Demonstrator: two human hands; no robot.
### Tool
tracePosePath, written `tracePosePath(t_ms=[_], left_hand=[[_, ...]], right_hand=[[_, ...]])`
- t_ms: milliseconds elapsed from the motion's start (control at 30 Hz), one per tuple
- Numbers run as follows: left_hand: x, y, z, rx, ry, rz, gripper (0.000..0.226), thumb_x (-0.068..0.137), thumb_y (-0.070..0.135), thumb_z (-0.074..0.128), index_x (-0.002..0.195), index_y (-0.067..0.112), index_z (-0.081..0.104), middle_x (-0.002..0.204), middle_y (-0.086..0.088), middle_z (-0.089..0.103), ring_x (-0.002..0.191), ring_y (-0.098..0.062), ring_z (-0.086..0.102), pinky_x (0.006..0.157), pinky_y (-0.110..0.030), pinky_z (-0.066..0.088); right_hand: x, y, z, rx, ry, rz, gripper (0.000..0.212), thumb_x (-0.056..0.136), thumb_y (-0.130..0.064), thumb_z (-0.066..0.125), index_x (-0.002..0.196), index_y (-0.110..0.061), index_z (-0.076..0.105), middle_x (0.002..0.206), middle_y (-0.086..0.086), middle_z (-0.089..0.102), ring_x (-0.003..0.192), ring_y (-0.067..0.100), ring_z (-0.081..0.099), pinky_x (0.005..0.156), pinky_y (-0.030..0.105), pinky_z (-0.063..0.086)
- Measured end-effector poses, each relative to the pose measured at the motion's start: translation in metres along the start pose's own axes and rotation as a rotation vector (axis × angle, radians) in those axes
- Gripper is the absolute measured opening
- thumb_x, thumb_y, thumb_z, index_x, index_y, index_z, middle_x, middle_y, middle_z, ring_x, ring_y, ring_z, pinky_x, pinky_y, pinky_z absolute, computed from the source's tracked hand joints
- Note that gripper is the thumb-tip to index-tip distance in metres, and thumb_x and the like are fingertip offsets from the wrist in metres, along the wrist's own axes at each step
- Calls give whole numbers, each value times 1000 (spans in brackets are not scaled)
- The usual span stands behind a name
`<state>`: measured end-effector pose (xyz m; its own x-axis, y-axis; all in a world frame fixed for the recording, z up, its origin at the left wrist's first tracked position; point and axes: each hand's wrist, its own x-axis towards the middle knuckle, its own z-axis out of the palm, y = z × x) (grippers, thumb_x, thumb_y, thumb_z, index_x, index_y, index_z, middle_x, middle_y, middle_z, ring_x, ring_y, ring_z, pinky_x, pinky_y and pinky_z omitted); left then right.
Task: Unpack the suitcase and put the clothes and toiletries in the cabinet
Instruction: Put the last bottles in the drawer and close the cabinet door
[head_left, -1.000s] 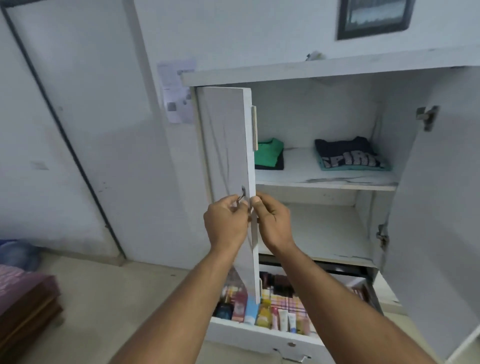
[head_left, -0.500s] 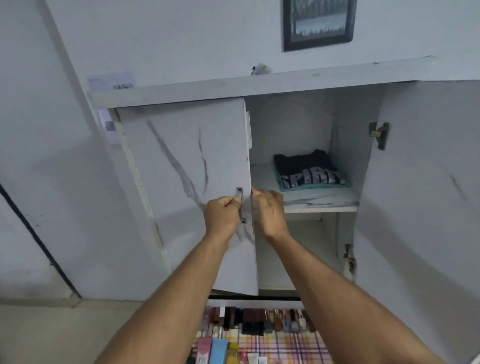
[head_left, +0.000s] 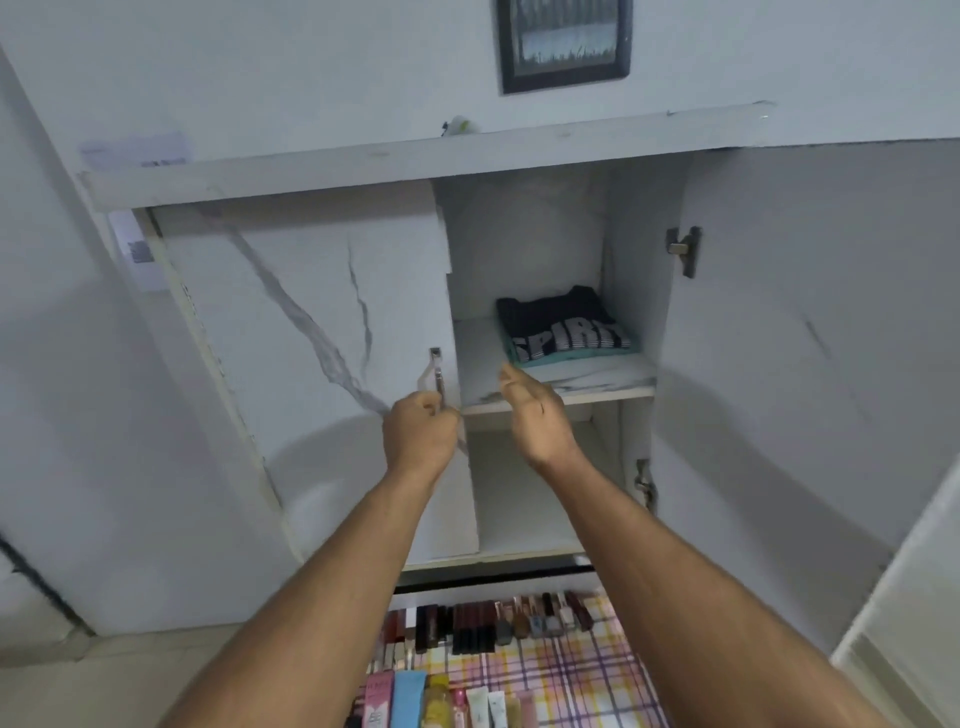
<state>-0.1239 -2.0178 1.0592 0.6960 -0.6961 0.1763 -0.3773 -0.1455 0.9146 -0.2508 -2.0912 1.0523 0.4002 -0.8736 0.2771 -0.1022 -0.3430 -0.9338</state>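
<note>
Right hand (head_left: 535, 410) released left door (head_left: 311, 332).

Pale grey-white walls (head_left: 311, 67) fill the upper frame; a dark-framed picture (head_left: 563, 44) hangs at top centre, and a paper sheet (head_left: 134, 150) is stuck at upper left. A dark strip (head_left: 36, 577) runs down the lower left wall; beige floor (head_left: 156, 680) shows at bottom left; the light is dim and even.
</note>
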Motion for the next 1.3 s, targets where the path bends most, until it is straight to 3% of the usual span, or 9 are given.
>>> tracePosePath(t_ms=[167, 400, 500, 600, 700, 800, 900, 1033, 1300], left_hand=[[-56, 41, 33, -101, -269, 114, 12, 94, 21, 72, 103, 15, 77, 94, 8, 73, 93, -9, 68, 79, -19, 49], [-149, 112, 88, -266, -766, 301, 27, 105, 40, 54, 102, 19, 71, 103, 5, 70, 94, -9, 63, 85, -34, 53], [-173, 136, 100, -291, -868, 314, 41, 106, 50, 47, 126, 22, 69, 127, 10, 66, 114, -4, 61, 97, -37, 55], [-189, 156, 103, -313, -964, 339, 53, 105, 56, 43, 145, 25, 57, 145, 10, 57, 129, -5, 54, 102, -33, 51], [-197, 166, 100, -342, -996, 355, 55, 106, 54, 42, 152, 24, 49, 151, 8, 52, 133, -9, 52, 97, -28, 51], [-198, 165, 95, -352, -945, 357, 56, 105, 55, 46, 152, 25, 48, 149, 7, 54, 133, -11, 53, 101, -33, 52], [-192, 152, 83, -339, -781, 427, 49, 99, 58, 55, 139, 30, 59, 130, 14, 66, 120, -5, 62, 104, -41, 54], [-175, 131, 49, -297, -408, 501, 29, 100, 39, 61, 123, 23, 68, 100, 16, 71, 92, 4, 67, 77, -15, 52], [-87, 85, -10, -100, -87, 460, 27, 105, 22, 49, 83, 12, 60, 72, -2, 62, 62, -12, 54, 58, -34, 45]], right_hand=[[-73, -7, -71, -194, 350, -81, 41, 104, -31, 54, 138, -11, 65, 138, 3, 66, 129, 16, 58, 111, 33, 44], [-165, -42, -173, -585, 1014, -261, 21, 94, -21, 61, 112, -18, 70, 113, -5, 65, 110, 15, 53, 90, 20, 35], [-181, -53, -206, -581, 1197, -253, 29, 91, -15, 62, 120, -16, 65, 126, -2, 57, 117, 16, 47, 94, 23, 37], [-180, -49, -234, -369, 1019, -30, 38, 98, -30, 60, 133, -18, 54, 135, -6, 47, 121, 10, 41, 103, 26, 33], [-176, -51, -234, -180, 733, 88, 39, 102, -49, 50, 121, -16, 56, 116, -8, 54, 106, 12, 52, 106, 42, 45], [-185, -51, -211, -176, 670, 64, 61, 106, -50, 46, 158, -17, 40, 154, -4, 51, 141, 14, 48, 121, 42, 38], [-194, -48, -179, -173, 643, -110, 51, 109, -48, 46, 150, -18, 52, 143, 1, 63, 134, 15, 57, 111, 32, 48], [-183, -46, -123, -195, 518, -295, 37, 111, -37, 49, 147, -34, 57, 135, -13, 69, 126, 4, 63, 105, 35, 54], [-101, -45, -19, -272, 431, -119, 21, 99, -36, 67, 118, -31, 60, 103, -10, 67, 87, 3, 66, 80, 29, 60]])
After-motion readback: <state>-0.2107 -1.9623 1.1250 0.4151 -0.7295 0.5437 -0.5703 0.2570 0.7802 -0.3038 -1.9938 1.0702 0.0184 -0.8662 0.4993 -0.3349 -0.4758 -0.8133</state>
